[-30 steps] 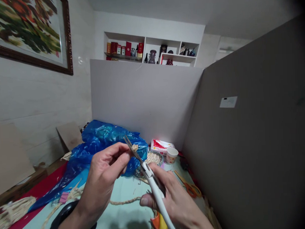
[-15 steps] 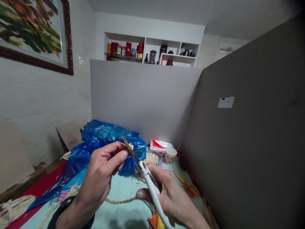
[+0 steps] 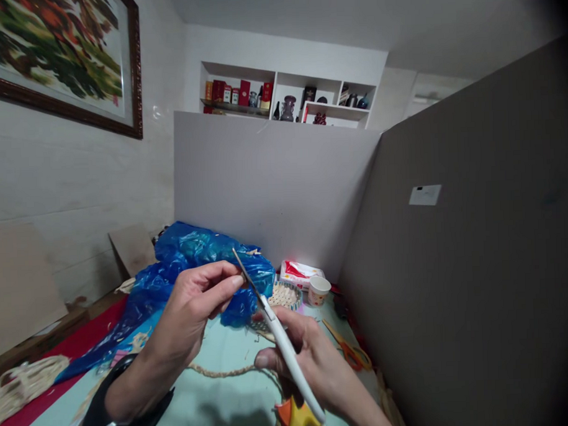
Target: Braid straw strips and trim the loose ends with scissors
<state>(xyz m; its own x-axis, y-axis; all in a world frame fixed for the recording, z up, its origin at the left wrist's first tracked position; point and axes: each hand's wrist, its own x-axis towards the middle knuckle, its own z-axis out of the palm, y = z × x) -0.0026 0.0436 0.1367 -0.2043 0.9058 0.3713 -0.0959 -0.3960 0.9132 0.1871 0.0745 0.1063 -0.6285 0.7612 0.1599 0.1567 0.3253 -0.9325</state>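
Observation:
My left hand (image 3: 194, 309) is raised over the table, thumb and forefinger pinched on the end of a braided straw rope (image 3: 224, 371) that trails down to the pale green table top (image 3: 225, 407). My right hand (image 3: 312, 361) grips white-handled scissors (image 3: 282, 343). Their closed blades point up and left and meet the rope end at my left fingertips. A tiny straw scrap (image 3: 254, 252) sits just above the blade tip.
A crumpled blue plastic bag (image 3: 192, 259) lies behind my hands. Beyond it are a small woven basket (image 3: 284, 295), a paper cup (image 3: 319, 289), a tissue pack (image 3: 300, 271) and orange scissors (image 3: 349, 350). Grey partition boards (image 3: 453, 263) close the back and right. Woven straw (image 3: 24, 383) lies at left.
The scissor blades have closed on the rope end and the frayed tuft at my left fingertips is gone. Both hands stayed nearly in place; the view shifted slightly.

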